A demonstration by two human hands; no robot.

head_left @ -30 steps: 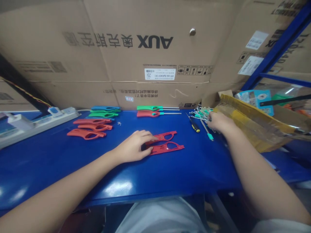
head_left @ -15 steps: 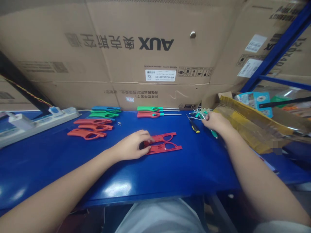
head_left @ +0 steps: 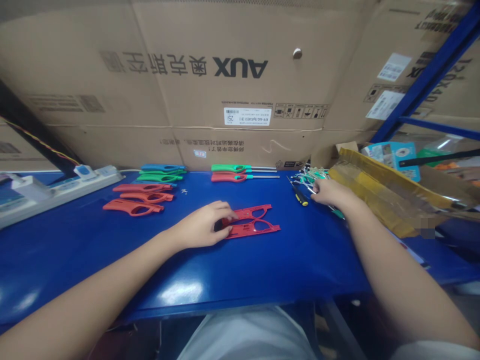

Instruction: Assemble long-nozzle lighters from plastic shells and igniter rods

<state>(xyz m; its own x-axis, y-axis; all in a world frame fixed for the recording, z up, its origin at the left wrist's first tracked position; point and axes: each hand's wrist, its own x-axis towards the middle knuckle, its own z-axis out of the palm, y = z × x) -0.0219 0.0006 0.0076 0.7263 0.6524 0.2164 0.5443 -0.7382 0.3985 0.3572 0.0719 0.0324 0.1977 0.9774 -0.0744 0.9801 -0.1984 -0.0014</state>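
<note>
Two red plastic handle shells [head_left: 255, 220] lie side by side in the middle of the blue table [head_left: 112, 250]. My left hand [head_left: 204, 224] rests on their left ends, fingers curled over them. My right hand [head_left: 329, 192] is at the back right, fingers closed on a thin metal part with a teal end [head_left: 339, 213] from a pile of such parts [head_left: 311, 176]. A small screwdriver with a black and yellow handle [head_left: 300, 196] lies just left of that hand.
Red handle shells [head_left: 138, 197] lie in a row at the left, green and blue ones [head_left: 162, 173] behind them. Two assembled pieces with metal rods [head_left: 240, 173] lie at the back. A white power strip [head_left: 60, 190] sits far left. Cardboard boxes [head_left: 240, 75] wall the back; a yellow-taped carton [head_left: 390, 192] stands right.
My right hand has drawn back a little from the pile toward the left with a teal-ended part in it. My left hand and the red shells have barely shifted.
</note>
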